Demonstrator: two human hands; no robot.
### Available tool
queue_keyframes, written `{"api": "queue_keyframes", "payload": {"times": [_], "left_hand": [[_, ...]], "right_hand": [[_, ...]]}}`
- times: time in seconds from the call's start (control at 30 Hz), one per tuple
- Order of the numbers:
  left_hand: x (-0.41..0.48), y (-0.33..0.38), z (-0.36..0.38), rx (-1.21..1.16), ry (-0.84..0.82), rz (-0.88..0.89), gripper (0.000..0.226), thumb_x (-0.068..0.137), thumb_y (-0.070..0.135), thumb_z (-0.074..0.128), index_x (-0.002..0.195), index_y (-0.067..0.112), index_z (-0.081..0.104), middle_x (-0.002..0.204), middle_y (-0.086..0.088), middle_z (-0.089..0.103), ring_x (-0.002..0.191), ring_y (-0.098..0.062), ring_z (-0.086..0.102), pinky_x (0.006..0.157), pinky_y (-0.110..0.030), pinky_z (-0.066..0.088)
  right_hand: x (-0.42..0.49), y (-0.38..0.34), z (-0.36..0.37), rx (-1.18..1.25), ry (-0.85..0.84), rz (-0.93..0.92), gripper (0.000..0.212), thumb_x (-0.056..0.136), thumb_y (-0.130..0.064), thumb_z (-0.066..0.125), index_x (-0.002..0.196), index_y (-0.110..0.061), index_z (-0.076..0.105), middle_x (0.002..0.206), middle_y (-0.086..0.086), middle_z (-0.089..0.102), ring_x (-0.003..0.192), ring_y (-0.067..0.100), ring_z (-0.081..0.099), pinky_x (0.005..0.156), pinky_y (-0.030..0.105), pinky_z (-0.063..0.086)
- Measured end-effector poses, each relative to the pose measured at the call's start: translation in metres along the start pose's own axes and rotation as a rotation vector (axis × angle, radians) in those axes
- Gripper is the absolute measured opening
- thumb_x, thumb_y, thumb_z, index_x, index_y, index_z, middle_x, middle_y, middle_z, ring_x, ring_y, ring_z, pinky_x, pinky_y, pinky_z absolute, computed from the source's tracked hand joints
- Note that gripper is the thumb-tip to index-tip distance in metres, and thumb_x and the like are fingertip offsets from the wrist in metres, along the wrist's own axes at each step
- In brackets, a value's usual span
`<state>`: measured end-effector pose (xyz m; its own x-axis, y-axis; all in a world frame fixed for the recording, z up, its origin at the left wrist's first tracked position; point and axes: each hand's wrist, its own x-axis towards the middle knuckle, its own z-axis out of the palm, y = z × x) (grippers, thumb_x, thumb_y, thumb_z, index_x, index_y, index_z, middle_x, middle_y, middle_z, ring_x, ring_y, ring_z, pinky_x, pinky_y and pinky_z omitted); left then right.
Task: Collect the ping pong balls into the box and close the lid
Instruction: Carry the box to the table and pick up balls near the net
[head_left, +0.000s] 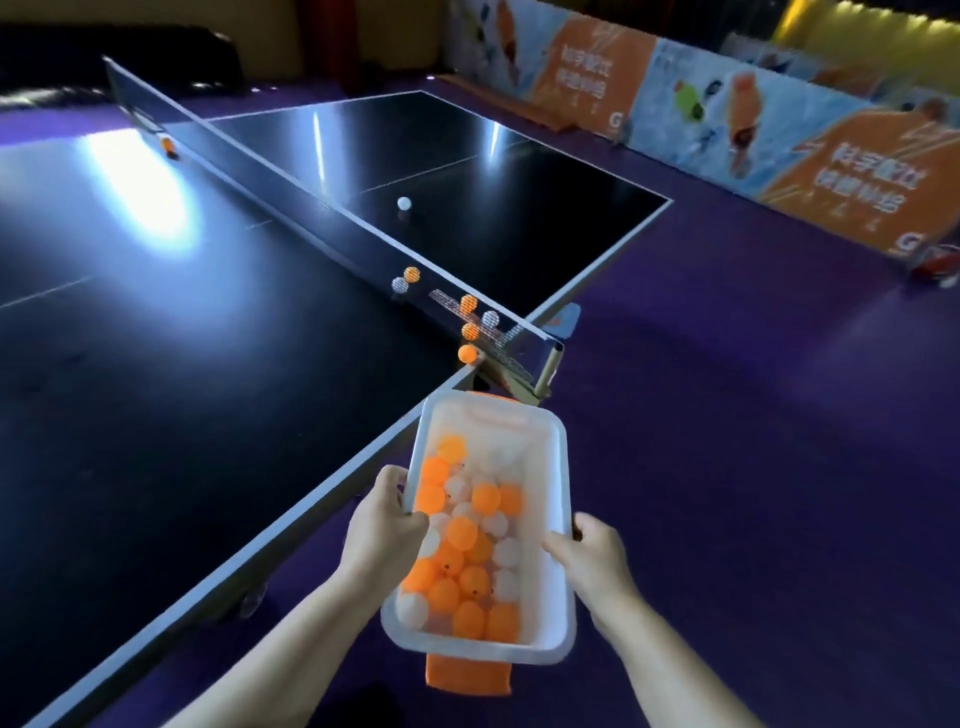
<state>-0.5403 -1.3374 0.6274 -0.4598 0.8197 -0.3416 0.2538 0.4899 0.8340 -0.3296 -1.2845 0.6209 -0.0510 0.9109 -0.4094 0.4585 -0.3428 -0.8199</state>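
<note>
While my left hand (382, 525) and right hand (592, 556) clamped the translucent white plastic box (563, 467) by its long rims beside the black table (208, 415), any tilt could have spilled its orange and white balls (462, 535).

A table tennis hall: a dark, glossy ping pong table (156, 364) with a stretched net (291, 208) stands on purple sports flooring (727, 467), fenced by orange-and-blue printed court barriers (779, 145).
</note>
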Motion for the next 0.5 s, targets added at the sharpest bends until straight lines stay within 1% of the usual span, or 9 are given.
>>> {"api": "queue_keyframes", "payload": {"times": [0.1, 0.17, 0.23, 0.27, 0.37, 0.43, 0.5], "left_hand": [[0.024, 0.012, -0.004, -0.071, 0.081, -0.02, 0.03, 0.081, 0.006, 0.056, 0.086, 0.034, 0.047, 0.084, -0.002, 0.064, 0.072, -0.027, 0.066, 0.061, -0.049, 0.057], [0.046, 0.022, -0.007, -0.101, 0.121, -0.015, 0.027, 0.082, 0.006, 0.056, 0.087, 0.031, 0.049, 0.083, -0.005, 0.064, 0.069, -0.027, 0.066, 0.056, -0.043, 0.055], [0.074, 0.032, -0.009, -0.115, 0.15, -0.008, 0.024, 0.082, 0.005, 0.057, 0.09, 0.027, 0.05, 0.082, -0.006, 0.064, 0.067, -0.026, 0.065, 0.053, -0.038, 0.054], [0.09, 0.036, -0.01, -0.12, 0.161, -0.001, 0.024, 0.082, 0.005, 0.058, 0.089, 0.027, 0.051, 0.082, -0.007, 0.065, 0.068, -0.028, 0.065, 0.055, -0.04, 0.055], [0.139, 0.047, -0.015, -0.136, 0.174, -0.006, 0.025, 0.081, 0.006, 0.058, 0.086, 0.029, 0.051, 0.08, -0.01, 0.066, 0.069, -0.032, 0.065, 0.057, -0.046, 0.055], [0.173, 0.053, -0.019, -0.161, 0.184, -0.044, 0.025, 0.08, 0.004, 0.057, 0.085, 0.028, 0.051, 0.081, -0.013, 0.066, 0.067, -0.033, 0.064, 0.055, -0.044, 0.054], [0.203, 0.057, -0.024, -0.193, 0.181, -0.087, 0.024, 0.079, 0.001, 0.056, 0.084, 0.024, 0.053, 0.082, -0.016, 0.065, 0.062, -0.029, 0.06, 0.052, -0.037, 0.048]], "right_hand": [[0.042, -0.017, 0.009, -0.033, -0.08, -0.041, 0.01, 0.07, -0.013, 0.06, 0.07, -0.009, 0.051, 0.065, 0.005, 0.053, 0.06, 0.016, 0.047, 0.052, 0.029, 0.037], [0.07, -0.032, 0.014, -0.048, -0.117, -0.068, 0.008, 0.071, -0.012, 0.06, 0.071, -0.008, 0.052, 0.066, 0.005, 0.055, 0.06, 0.016, 0.05, 0.052, 0.028, 0.039], [0.1, -0.049, 0.019, -0.06, -0.136, -0.085, 0.012, 0.071, -0.013, 0.06, 0.073, -0.002, 0.054, 0.067, 0.005, 0.057, 0.061, 0.016, 0.052, 0.052, 0.028, 0.041], [0.115, -0.057, 0.021, -0.071, -0.136, -0.09, 0.015, 0.071, -0.013, 0.061, 0.073, -0.001, 0.054, 0.066, 0.005, 0.057, 0.06, 0.015, 0.052, 0.051, 0.028, 0.042], [0.162, -0.084, 0.034, -0.092, -0.138, -0.105, 0.014, 0.073, -0.012, 0.061, 0.069, -0.003, 0.05, 0.063, 0.004, 0.054, 0.058, 0.015, 0.048, 0.049, 0.027, 0.039], [0.194, -0.102, 0.045, -0.108, -0.151, -0.104, 0.017, 0.072, -0.012, 0.06, 0.074, 0.004, 0.053, 0.065, 0.005, 0.055, 0.059, 0.016, 0.049, 0.051, 0.028, 0.039], [0.223, -0.118, 0.057, -0.132, -0.159, -0.115, 0.021, 0.071, -0.012, 0.06, 0.077, 0.007, 0.055, 0.065, 0.005, 0.055, 0.059, 0.016, 0.048, 0.052, 0.029, 0.038]]}}
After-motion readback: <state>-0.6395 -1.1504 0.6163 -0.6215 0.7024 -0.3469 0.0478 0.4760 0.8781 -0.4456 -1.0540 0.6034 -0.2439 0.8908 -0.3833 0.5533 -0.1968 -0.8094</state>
